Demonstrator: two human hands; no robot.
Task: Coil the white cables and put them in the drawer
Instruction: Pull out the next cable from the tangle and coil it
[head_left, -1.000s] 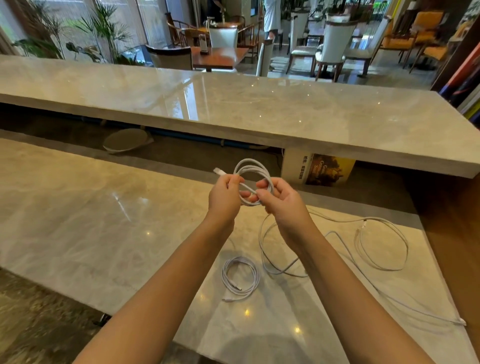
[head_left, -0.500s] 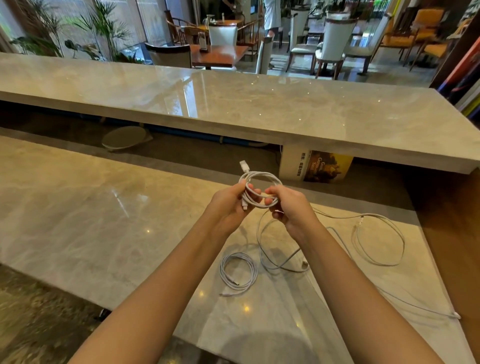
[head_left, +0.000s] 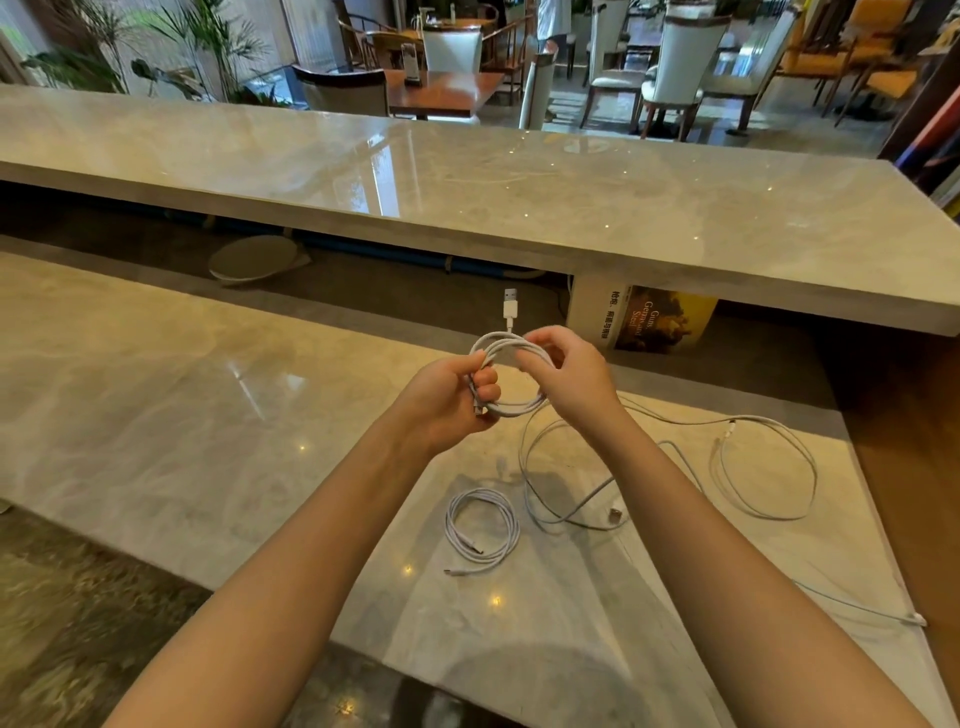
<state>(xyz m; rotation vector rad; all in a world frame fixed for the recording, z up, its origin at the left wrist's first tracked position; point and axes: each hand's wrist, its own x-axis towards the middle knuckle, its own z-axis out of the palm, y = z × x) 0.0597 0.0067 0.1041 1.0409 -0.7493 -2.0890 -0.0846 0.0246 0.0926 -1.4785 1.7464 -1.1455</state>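
As left hand (head_left: 445, 401) grips the white coil (head_left: 514, 412), right hand (head_left: 576, 379) pinches it.

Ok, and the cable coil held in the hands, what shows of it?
The held coil is a thin white cable, plastic-looking, wound into several roundish loops. It is up above the marble counter. The left hand grips its left side with curled fingers; the right hand curls over its upper right. A white USB plug with a metal tip sticks up from its top.

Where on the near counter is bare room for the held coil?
Bare counter stretches left of the finished coil and left hand; also the strip nearer than that coil. Right is crowded: loose cables sprawl toward the far-right edge.
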